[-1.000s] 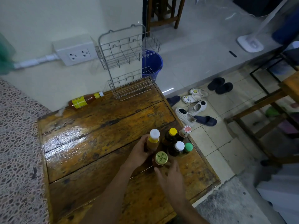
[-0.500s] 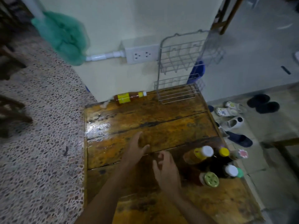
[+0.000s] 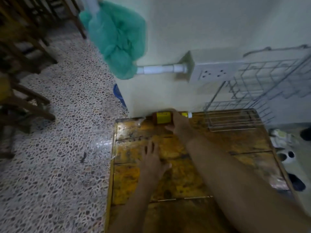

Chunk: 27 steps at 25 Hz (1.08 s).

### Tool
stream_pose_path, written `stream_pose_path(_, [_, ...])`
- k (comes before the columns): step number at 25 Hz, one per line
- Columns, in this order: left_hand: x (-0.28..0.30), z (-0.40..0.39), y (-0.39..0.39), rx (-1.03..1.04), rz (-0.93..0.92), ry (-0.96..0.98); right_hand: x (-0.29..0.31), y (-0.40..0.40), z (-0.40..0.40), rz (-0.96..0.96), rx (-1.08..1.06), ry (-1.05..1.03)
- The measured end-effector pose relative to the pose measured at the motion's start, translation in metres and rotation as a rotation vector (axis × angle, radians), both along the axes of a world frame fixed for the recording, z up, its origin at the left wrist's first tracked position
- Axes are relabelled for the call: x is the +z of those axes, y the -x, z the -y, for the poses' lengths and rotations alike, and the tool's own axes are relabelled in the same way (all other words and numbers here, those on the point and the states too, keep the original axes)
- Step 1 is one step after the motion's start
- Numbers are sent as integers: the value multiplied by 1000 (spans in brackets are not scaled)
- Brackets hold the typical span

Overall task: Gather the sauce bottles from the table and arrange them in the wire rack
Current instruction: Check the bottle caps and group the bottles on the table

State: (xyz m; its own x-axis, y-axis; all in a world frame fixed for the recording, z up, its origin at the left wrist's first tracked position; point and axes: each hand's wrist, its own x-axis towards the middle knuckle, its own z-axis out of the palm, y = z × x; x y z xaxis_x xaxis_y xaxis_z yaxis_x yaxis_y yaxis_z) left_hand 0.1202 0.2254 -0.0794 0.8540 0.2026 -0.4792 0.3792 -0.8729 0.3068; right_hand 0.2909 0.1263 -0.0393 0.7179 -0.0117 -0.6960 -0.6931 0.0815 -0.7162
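An amber sauce bottle [image 3: 161, 117] with a yellow label and white cap lies on its side at the far edge of the wooden table [image 3: 235, 145], against the wall. My right hand [image 3: 180, 122] reaches across and grips its middle. My left hand [image 3: 154, 163] rests flat on the table, fingers straight, nearer to me. The two-tier wire rack [image 3: 249, 105] stands at the table's far right corner, leaning on the wall, with nothing in it. The other bottles are out of view.
A wall socket [image 3: 212, 73] with a white pipe sits just left of the rack. A green net bag [image 3: 117, 39] hangs on the wall above. Pebbled floor lies left of the table, wooden chairs [image 3: 21, 64] at far left, shoes [image 3: 286, 155] on the right.
The view has swung left and the cluster of bottles has left the frame. My right hand has reached forward and taken hold of the lying bottle. My left hand stays on the table.
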Motion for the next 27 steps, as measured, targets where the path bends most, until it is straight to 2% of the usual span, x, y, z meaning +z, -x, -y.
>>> stream_pose_path(3, [1,3,0,1,12,7,-5,-13,-13,-23,-32,7])
stream_pose_path(5, [3,4,1,4,28,6,-7,-13,-7,-30,-165,-80])
stream_pose_path(7, [3,4,5,-2,36,-14,-6,1,-1,-26,-139,-99])
stream_pose_path(11, [-4,8,32,-110,95,-103,-3,54,16,-108,-382,-104])
stream_pose_path(14, [-8,19,66,-161,109,-135,11,106,42,-25,-443,2])
stream_pose_path(17, [-7,35,101,-175,82,-127,38,164,68,133,-335,112])
stream_pose_path(20, [-1,51,140,-218,53,-91,68,236,94,345,1,487])
stream_pose_path(22, [3,63,167,-243,34,-81,75,286,111,440,207,649])
stream_pose_path(24, [9,80,193,-263,29,-53,76,335,132,472,320,720])
stream_pose_path(27, [19,110,220,-296,56,96,72,386,161,449,338,778])
